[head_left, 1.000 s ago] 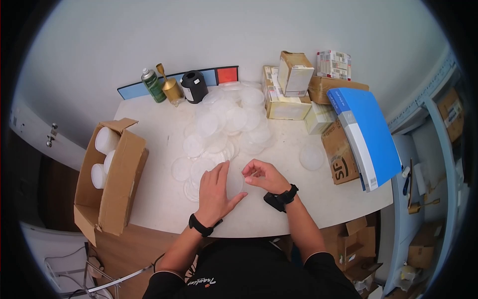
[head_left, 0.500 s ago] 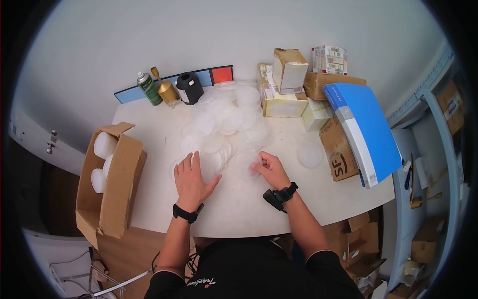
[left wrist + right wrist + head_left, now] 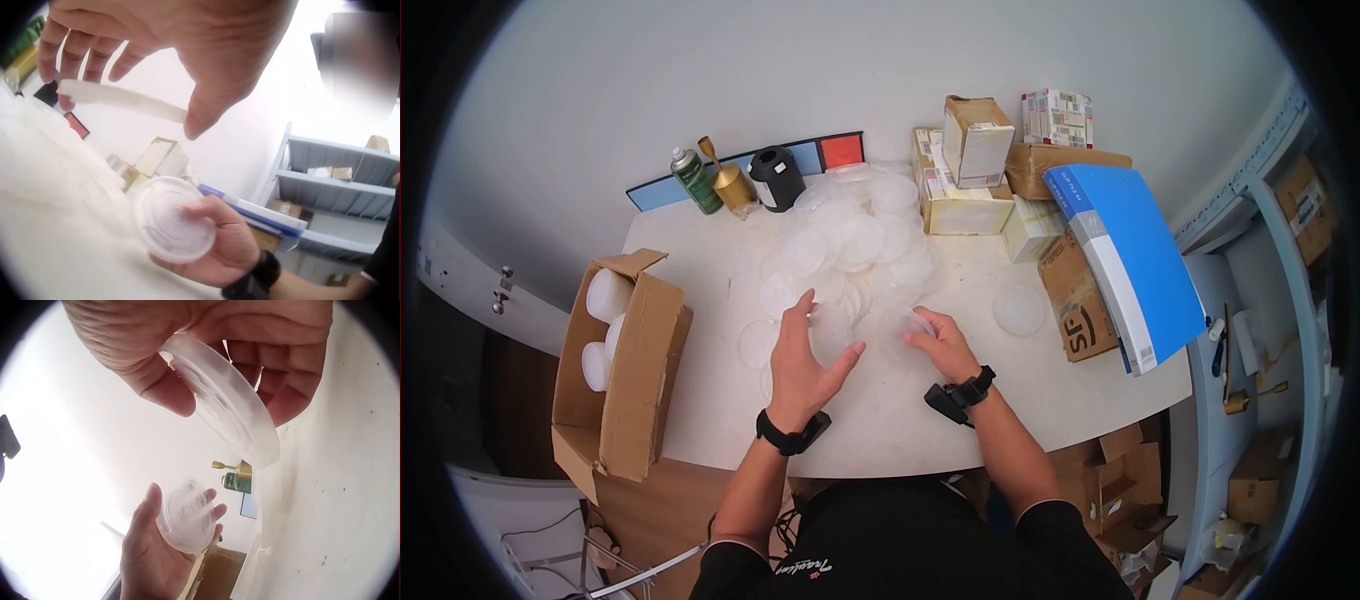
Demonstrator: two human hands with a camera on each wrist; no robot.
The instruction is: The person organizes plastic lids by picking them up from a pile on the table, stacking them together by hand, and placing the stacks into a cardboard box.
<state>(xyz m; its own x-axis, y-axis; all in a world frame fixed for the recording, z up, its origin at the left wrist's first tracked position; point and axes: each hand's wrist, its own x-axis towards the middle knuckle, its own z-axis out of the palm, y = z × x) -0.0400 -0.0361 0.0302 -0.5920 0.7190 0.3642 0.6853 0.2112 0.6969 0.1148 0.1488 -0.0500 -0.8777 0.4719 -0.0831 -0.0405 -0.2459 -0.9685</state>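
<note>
In the head view my left hand (image 3: 798, 368) holds a clear round plastic lid (image 3: 831, 332) by its rim. The left wrist view shows that lid (image 3: 125, 100) edge-on between thumb and fingers. My right hand (image 3: 947, 352) pinches another translucent lid (image 3: 897, 335), thumb on its flat face; the right wrist view shows this lid (image 3: 234, 403) tilted, its raised rim outward. The two hands are a short way apart over the table's front half. Just beyond them spreads a heap of similar lids (image 3: 855, 240), with several loose ones at its near left edge.
A cardboard box (image 3: 645, 385) with white tubs (image 3: 597, 365) stands at the left. A single lid (image 3: 1020, 308) lies at the right, beside cartons (image 3: 965, 210) and a blue binder (image 3: 1135, 265). A spray can (image 3: 696, 182), a brass item (image 3: 733, 188) and a black container (image 3: 777, 180) line the back.
My left hand first moved left, away from the right hand, to the loose lids; it has since lifted one and turned inward. My right hand has taken a pinch on its lid.
</note>
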